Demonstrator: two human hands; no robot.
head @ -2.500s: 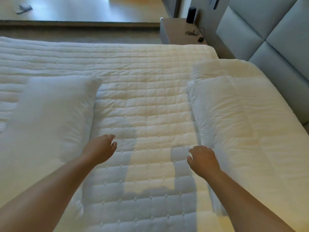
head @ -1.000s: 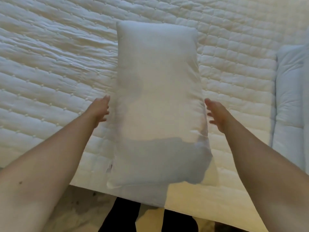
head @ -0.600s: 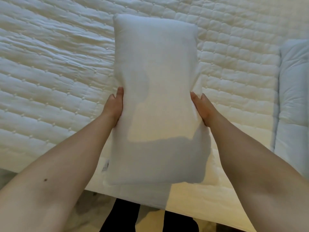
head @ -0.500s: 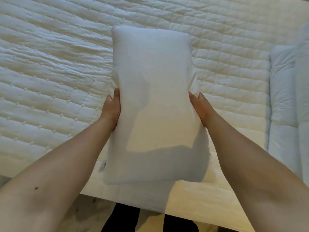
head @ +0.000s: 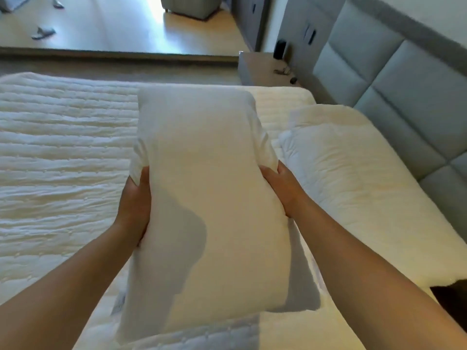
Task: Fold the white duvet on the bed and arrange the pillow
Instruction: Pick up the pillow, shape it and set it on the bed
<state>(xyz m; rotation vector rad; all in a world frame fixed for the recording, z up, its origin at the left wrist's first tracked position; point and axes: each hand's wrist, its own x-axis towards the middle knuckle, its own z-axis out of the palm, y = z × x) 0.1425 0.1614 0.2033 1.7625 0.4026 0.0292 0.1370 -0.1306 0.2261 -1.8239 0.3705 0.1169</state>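
A long white pillow (head: 204, 173) is lifted off the bed, held lengthwise in front of me. My left hand (head: 135, 205) grips its left edge and my right hand (head: 283, 189) grips its right edge, both near the middle. The folded white duvet (head: 353, 173) lies along the head of the bed on the right, against the headboard. The quilted mattress (head: 63, 160) spreads out to the left beneath the pillow.
A grey padded headboard (head: 404, 92) runs along the right. A bedside table (head: 265, 72) with a dark speaker and a cable stands at the far corner. Wooden floor with small items lies beyond the bed.
Both hands closed on the pillow's sides and raised it off the mattress. My view has swung up and to the right, bringing the duvet and headboard into sight.
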